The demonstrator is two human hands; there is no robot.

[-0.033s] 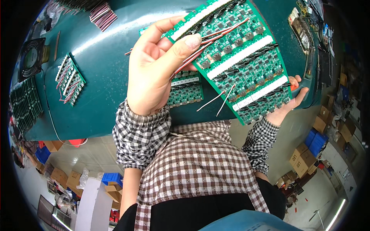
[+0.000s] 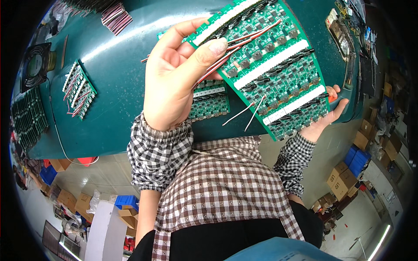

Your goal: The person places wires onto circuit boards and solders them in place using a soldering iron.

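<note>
The right hand (image 2: 324, 115) cradles the green board (image 2: 270, 65) from below while the left hand (image 2: 174, 82) closes its fingers (image 2: 209, 50) on red-and-white wires (image 2: 235, 43), keeping both lifted above the tabletop (image 2: 117, 87).

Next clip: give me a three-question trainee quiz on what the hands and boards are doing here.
1. True or false: the left hand pinches red and white wires.
2. Which hand supports the large green circuit board panel from below at its lower edge?
3. What lies flat on the green table left of the hands: A) a smaller wired board, B) a hammer?

Key: 1 true; 2 the right hand; 3 A.
</note>
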